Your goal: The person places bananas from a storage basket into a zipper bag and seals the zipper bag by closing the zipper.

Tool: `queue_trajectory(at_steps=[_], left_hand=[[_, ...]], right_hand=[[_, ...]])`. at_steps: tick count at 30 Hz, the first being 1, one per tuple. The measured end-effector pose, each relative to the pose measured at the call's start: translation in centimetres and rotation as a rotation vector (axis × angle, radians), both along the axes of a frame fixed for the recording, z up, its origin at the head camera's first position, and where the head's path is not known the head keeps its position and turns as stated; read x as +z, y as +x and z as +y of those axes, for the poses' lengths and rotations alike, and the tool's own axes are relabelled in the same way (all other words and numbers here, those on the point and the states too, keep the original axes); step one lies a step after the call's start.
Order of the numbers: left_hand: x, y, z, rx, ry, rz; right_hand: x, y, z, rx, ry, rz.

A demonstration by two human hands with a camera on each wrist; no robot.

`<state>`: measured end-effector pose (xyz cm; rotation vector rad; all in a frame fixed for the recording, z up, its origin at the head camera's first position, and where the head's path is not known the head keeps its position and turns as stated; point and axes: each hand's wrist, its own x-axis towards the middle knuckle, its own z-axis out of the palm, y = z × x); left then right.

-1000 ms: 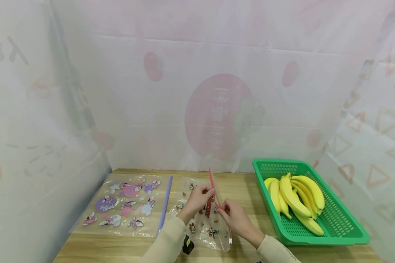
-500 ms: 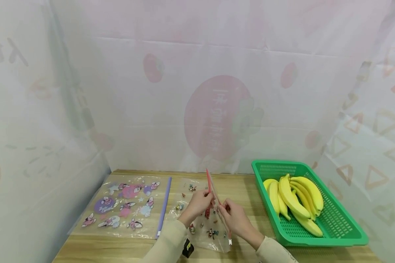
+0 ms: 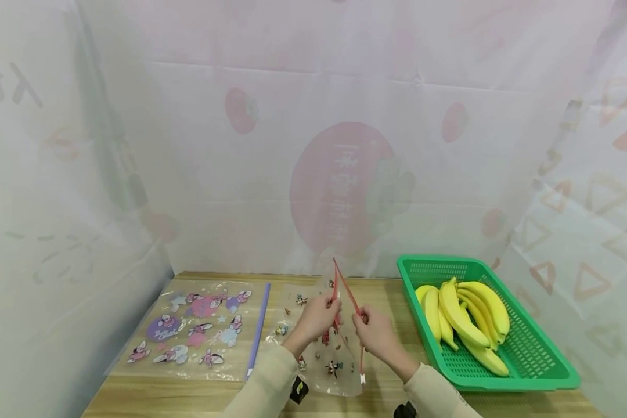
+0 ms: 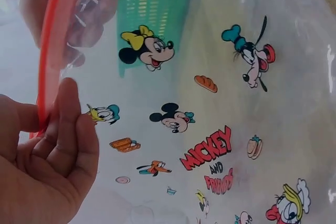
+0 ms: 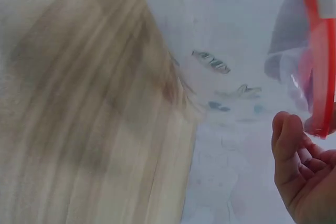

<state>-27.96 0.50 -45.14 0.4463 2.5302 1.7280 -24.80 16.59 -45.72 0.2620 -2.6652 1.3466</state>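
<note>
A clear zipper bag (image 3: 321, 363) printed with cartoon characters stands partly raised off the table, its red zip edges spread apart in a narrow V. My left hand (image 3: 317, 318) pinches one red edge; in the left wrist view the thumb and fingers of that left hand (image 4: 50, 156) close on the strip. The other red edge is pinched by my right hand (image 3: 377, 335), also seen as the right hand (image 5: 304, 169) beside the red strip in the right wrist view. A white slider (image 3: 363, 379) sits at the near end of the zip.
To the left, a second clear bag (image 3: 188, 331) with pink prints and a purple zip lies flat. A green basket (image 3: 540, 363) holding several bananas (image 3: 462, 316) stands on the right. Printed white cloth (image 3: 271, 174) encloses the back and sides of the wooden table (image 3: 151, 400).
The two red zip edges have parted, opening the bag's mouth. My right hand has moved slightly right, away from the left hand, which keeps its hold.
</note>
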Motion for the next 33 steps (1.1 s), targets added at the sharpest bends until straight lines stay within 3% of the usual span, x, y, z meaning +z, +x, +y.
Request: queue_trajectory(at_steps=[3,12,26,33], left_hand=[[0.2,-0.2,-0.2,0.043,0.020,0.011],[0.3,-0.7,-1.3,0.112,0.053,0.027],[2.1,-0.4,-3.4,0.289,-0.075,0.146],[1.9,-0.5,-4.6,0.341,-0.072,0.112]], right_hand=[[0.2,-0.7,0.3,-0.025,-0.017,-0.053],[0.6,-1.9,1.1,-0.078,0.038,-0.011],[1.3,-2.8,2.2,-0.079,0.086,-0.036],[1.0,-3.5,2.6,-0.093,0.094,-0.066]])
